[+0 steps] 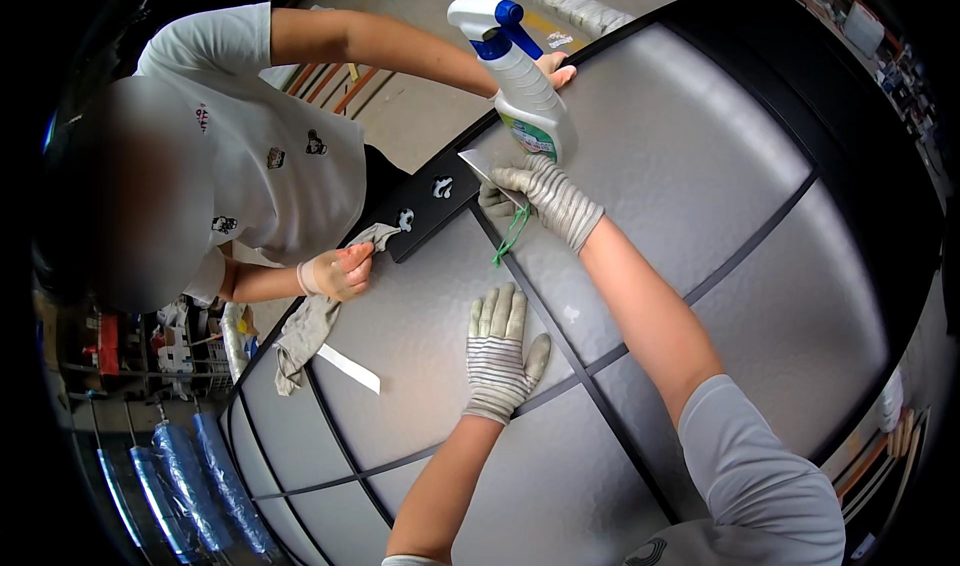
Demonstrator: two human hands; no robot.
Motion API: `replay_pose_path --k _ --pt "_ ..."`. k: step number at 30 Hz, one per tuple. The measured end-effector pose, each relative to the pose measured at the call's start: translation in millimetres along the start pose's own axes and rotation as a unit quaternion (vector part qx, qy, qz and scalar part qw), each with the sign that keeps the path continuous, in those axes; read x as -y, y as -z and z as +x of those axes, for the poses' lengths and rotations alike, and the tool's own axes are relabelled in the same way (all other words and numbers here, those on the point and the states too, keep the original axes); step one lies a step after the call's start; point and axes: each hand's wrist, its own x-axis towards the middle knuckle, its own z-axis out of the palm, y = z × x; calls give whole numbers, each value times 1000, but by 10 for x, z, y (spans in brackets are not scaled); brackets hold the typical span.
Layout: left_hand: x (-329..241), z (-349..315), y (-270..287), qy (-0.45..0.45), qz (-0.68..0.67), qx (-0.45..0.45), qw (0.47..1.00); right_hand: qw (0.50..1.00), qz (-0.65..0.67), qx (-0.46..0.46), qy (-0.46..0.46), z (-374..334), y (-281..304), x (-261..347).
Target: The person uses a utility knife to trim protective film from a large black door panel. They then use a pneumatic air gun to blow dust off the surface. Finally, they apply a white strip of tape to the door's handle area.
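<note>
A large black-framed panel [640, 96] with frosted grey panes and thin black bars lies in front of me. My left hand [503, 351], in a striped grey work glove, rests flat on a pane with its fingers stretched out. My right hand [545, 201], gloved alike, is closed round a flat, pale, blade-like tool [478, 164] beside the black lock plate [425, 206]. From that tool hangs a green cord [514, 236]. Just beyond my right hand stands a white spray bottle [528, 91] with a blue trigger. The fingertips of my right hand are partly hidden.
Across the panel a co-worker in a white shirt [270, 126] pinches a grey cloth [375, 238] near the lock plate; their other hand [553, 69] touches the panel's far edge. A grey glove [305, 341] and white strip [350, 368] lie leftward. Blue film-wrapped rolls [190, 481] stand lower left.
</note>
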Motion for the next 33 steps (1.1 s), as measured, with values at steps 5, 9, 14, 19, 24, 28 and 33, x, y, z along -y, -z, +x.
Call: replay_pose_path --k 5,9,14,19,24,28,33 --pt "1 -34 22 8 0 -2 1000 688 -704 -149 91 -228 -222 -43" --pt "-1 -17 12 3 1 -1 1000 660 -736 -123 82 -188 -168 -144" --pt "-6 -19 5 2 1 -5 1000 644 -749 -129 89 -115 -222 -223" --pt "4 -40 18 4 -1 -6 1000 653 -745 -111 86 -86 -305 -284" --pt "2 -34 10 2 3 1 1000 631 -763 -121 77 -51 -314 -331" --pt "5 -38 9 3 3 -1 1000 631 -765 -120 46 -49 -354 -294" --pt "16 -42 -6 -1 1 -6 1000 617 -773 -135 62 -46 -321 -331"
